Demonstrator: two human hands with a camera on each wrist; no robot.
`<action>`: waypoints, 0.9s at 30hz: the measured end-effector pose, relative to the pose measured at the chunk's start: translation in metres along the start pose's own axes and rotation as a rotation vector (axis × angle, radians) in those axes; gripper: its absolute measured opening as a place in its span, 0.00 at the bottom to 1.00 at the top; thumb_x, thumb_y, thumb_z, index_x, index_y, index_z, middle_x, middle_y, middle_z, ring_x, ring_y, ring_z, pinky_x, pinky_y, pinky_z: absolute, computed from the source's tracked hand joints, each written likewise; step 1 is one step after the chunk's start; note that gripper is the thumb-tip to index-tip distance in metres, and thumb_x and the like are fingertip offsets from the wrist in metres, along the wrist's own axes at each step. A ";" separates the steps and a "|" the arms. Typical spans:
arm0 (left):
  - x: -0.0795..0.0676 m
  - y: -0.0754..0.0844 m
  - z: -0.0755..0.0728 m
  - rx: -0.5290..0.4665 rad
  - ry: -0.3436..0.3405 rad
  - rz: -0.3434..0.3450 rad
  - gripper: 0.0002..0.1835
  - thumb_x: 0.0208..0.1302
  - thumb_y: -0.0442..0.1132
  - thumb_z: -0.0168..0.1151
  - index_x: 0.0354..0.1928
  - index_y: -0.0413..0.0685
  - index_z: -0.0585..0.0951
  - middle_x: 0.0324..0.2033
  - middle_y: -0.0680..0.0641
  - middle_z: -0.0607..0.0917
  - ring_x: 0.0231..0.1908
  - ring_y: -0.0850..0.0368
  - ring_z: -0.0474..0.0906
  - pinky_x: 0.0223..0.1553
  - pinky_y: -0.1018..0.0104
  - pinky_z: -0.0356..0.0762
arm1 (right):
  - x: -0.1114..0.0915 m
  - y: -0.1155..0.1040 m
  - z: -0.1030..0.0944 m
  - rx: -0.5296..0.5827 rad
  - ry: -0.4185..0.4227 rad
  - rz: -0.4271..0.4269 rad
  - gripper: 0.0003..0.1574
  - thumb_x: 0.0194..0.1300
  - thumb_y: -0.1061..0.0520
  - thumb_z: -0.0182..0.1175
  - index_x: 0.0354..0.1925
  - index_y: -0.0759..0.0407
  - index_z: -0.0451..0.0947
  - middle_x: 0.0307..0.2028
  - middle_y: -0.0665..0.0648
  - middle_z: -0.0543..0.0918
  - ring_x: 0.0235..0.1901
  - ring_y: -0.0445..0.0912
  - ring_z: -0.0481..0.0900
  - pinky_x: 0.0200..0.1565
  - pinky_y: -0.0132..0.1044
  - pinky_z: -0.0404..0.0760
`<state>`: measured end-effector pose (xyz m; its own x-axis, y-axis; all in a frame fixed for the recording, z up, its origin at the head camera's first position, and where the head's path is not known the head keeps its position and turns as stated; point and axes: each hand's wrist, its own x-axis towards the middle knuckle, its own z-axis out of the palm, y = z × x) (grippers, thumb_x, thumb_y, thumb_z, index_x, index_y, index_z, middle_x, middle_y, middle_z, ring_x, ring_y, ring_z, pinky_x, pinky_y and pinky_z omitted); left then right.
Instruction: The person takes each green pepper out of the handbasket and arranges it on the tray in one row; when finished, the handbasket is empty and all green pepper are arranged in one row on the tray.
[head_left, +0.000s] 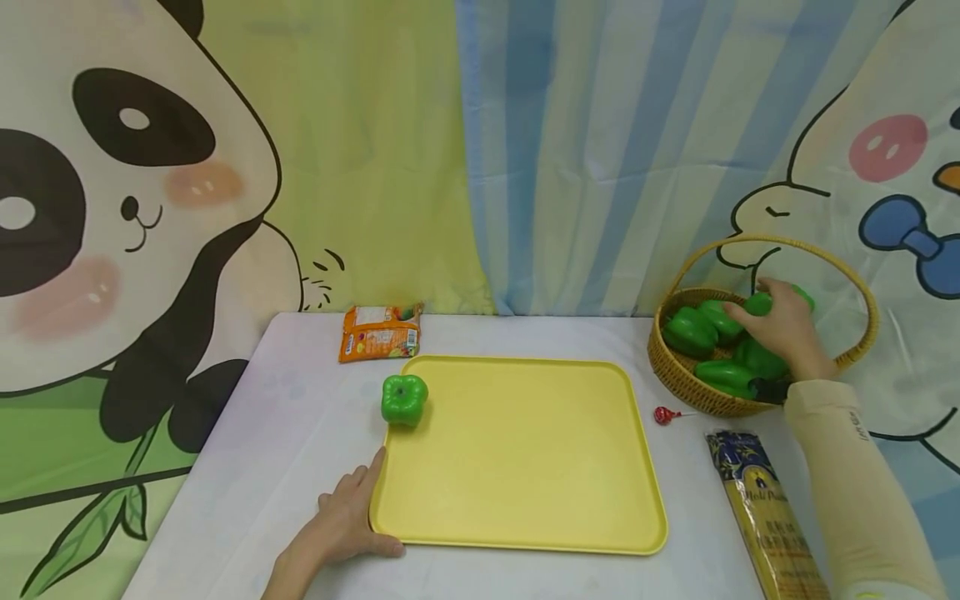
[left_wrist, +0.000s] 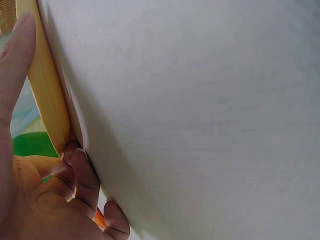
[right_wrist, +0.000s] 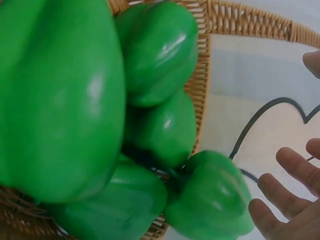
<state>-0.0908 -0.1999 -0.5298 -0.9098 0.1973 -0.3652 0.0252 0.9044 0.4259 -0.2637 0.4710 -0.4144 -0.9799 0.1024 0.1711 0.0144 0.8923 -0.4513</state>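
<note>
Bracing the tray (head_left: 517,458) at its near-left corner, presumably for stability, the left hand (head_left: 339,518) lies spread; the right hand (head_left: 789,327), fingers apart, hovers at green peppers (head_left: 690,332) contained by the basket (head_left: 681,377).

head: dark thing (head_left: 769,390) at 5 o'clock in basket (head_left: 693,397), partly behind sleeve (head_left: 855,475), no clue what | right wrist: nearest pepper (right_wrist: 60,100) chopped off around 10 o'clock

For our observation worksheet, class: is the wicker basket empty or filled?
It is filled, at least partly: several green peppers lie inside the wicker basket; both head and right wrist views show them.
</note>
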 end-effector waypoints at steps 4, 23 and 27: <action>0.000 0.000 0.001 0.003 -0.001 -0.006 0.81 0.23 0.72 0.82 0.81 0.52 0.48 0.62 0.42 0.75 0.57 0.46 0.71 0.48 0.42 0.66 | 0.000 0.004 0.002 -0.026 -0.002 0.002 0.55 0.71 0.36 0.55 0.72 0.78 0.53 0.64 0.85 0.62 0.63 0.78 0.58 0.61 0.73 0.58; 0.001 -0.003 0.003 0.013 0.013 0.006 0.81 0.22 0.75 0.79 0.81 0.52 0.48 0.62 0.43 0.75 0.56 0.49 0.71 0.45 0.47 0.67 | -0.002 0.022 0.003 -0.150 -0.049 0.051 0.59 0.71 0.31 0.52 0.75 0.74 0.48 0.70 0.85 0.52 0.69 0.79 0.49 0.63 0.77 0.50; 0.001 -0.003 0.002 0.014 0.012 0.008 0.81 0.22 0.76 0.78 0.81 0.53 0.48 0.63 0.43 0.75 0.57 0.48 0.71 0.46 0.46 0.67 | 0.000 0.025 0.004 -0.167 -0.056 0.016 0.57 0.72 0.34 0.52 0.74 0.78 0.48 0.69 0.85 0.54 0.69 0.79 0.48 0.67 0.73 0.48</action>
<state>-0.0906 -0.2018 -0.5335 -0.9145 0.1996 -0.3519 0.0377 0.9081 0.4171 -0.2637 0.4913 -0.4290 -0.9888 0.0964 0.1139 0.0581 0.9518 -0.3012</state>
